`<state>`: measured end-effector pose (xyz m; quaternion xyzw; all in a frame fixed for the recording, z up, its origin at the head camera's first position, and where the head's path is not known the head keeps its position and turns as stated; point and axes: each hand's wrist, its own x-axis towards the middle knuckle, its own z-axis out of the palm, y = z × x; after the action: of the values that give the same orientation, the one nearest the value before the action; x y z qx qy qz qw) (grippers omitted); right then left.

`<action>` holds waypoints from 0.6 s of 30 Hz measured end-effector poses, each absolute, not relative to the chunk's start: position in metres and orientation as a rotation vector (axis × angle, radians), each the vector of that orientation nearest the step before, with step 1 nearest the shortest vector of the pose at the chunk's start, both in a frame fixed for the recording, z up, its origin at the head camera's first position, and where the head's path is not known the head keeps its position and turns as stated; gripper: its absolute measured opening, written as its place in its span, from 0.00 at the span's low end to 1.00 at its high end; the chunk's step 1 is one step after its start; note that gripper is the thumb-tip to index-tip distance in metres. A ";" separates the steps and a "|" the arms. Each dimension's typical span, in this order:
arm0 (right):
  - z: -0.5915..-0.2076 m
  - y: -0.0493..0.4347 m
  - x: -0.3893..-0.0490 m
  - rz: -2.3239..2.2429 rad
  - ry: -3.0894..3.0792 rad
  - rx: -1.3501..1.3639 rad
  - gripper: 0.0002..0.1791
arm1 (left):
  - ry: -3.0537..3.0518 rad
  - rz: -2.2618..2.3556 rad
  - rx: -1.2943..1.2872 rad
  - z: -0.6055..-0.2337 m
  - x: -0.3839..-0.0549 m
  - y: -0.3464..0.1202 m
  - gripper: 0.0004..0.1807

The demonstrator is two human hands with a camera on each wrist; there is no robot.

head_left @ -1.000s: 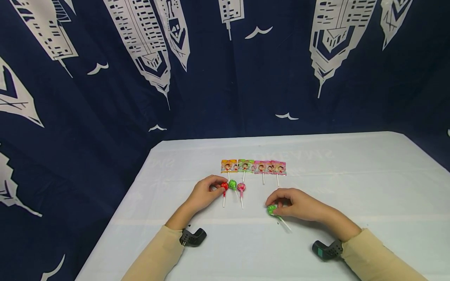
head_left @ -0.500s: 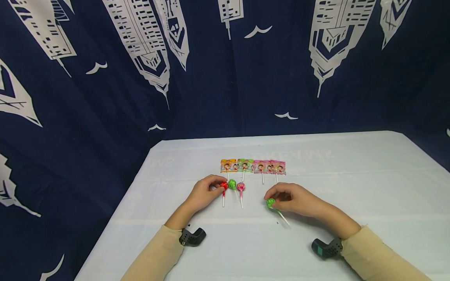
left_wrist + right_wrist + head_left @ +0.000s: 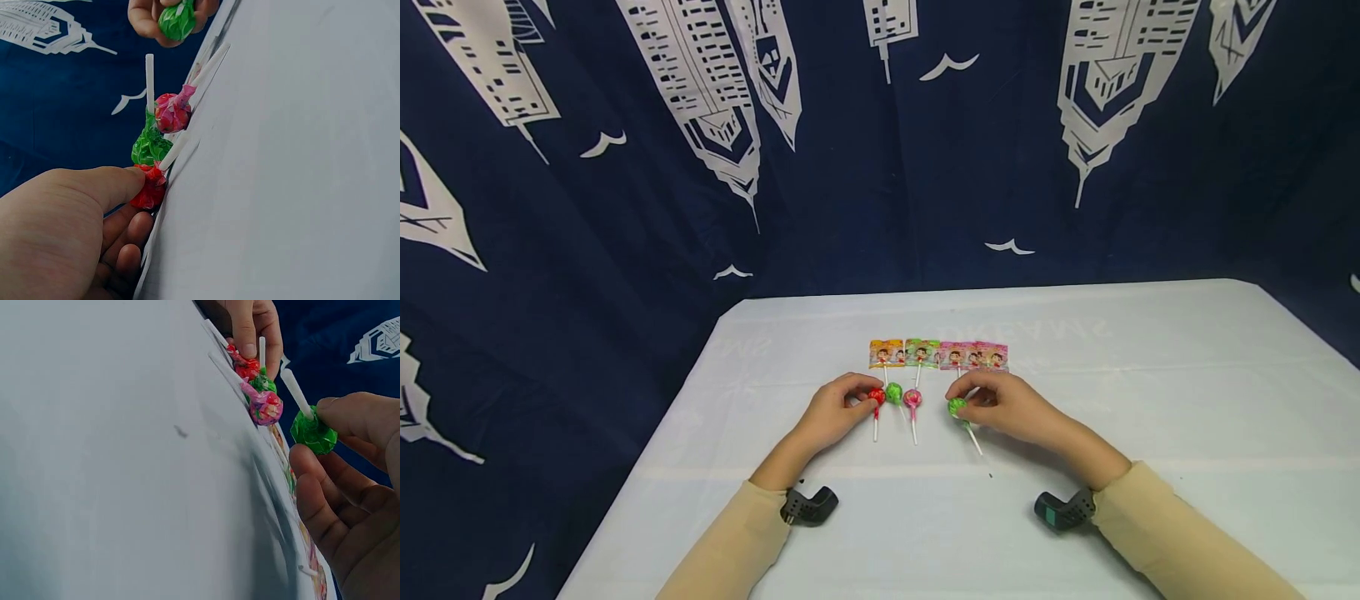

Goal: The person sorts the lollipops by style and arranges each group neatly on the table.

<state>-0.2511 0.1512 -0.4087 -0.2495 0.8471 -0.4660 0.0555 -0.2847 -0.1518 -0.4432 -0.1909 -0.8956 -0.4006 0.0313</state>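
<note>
My left hand (image 3: 841,410) pinches the head of a red lollipop (image 3: 150,190) between thumb and fingers; its white stick points toward me. Just right of it lie a green lollipop (image 3: 893,393) and a pink lollipop (image 3: 912,399), side by side on the white table. Further right, my right hand (image 3: 1011,407) holds a second green lollipop (image 3: 314,432) by its wrapped head, thumb on one side and fingers on the other, the stick slanting down to the right in the head view.
Behind the hands runs a row of flat-wrapped lollipops: an orange one (image 3: 887,353), a green one (image 3: 921,353) and overlapping pink ones (image 3: 973,356). My right hand partly covers the pink ones' sticks. A dark blue printed curtain (image 3: 880,192) hangs beyond the white table (image 3: 880,533).
My right hand has carried its green lollipop left and away from me, closer to the pink lollipop. My left hand stays on the red lollipop.
</note>
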 end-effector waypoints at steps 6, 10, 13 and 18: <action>-0.410 0.139 -0.257 -1.435 2.621 -0.768 0.11 | -2.761 -1.247 -0.586 -0.442 -0.284 -0.152 0.13; -0.414 0.132 -0.260 -1.391 2.708 -0.818 0.10 | -2.756 -1.255 -0.587 -0.442 -0.283 -0.152 0.13; -0.416 0.126 -0.261 -1.344 2.759 -0.803 0.10 | -2.749 -1.257 -0.592 -0.442 -0.284 -0.152 0.13; -0.418 0.118 -0.261 -1.306 2.785 -0.775 0.09 | -2.755 -1.249 -0.593 -0.442 -0.284 -0.152 0.13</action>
<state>-0.2613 0.1182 -0.4183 -0.2442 0.8779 -0.4116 -0.0151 -0.2843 -0.1515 -0.4422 -0.1923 -0.8933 -0.4052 0.0297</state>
